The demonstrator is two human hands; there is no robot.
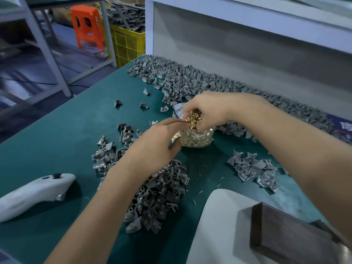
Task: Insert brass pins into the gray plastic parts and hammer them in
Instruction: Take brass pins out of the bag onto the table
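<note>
Closest to the camera sat a dark wooden block [289,237], resting on a pale gray pad [219,225] on the green table [57,134]. Using the clear bag of brass pins [196,139] as the reference point from here on.

Right hand [207,109] was just above the bag, fingers curled around a loose bunch of brass pins [193,119], so clenched on a handful. Left hand [156,141] was right against the bag on its near-left side, fingertips pinched together up at that same bunch of pins; whether it actually had one between its fingers, can't tell.

Gray plastic parts were everywhere around the bag: a big long heap [190,80] behind it along the wall, a dark pile [162,195] in front of it under the left forearm, a smaller pile [106,155] to its left with brass showing in some pieces, and another small cluster [253,168] to its front right.

Far left of the bag lay a white handheld controller [32,193]. Way behind it, off the table, were an orange stool [87,27] and a yellow crate [127,42].
</note>
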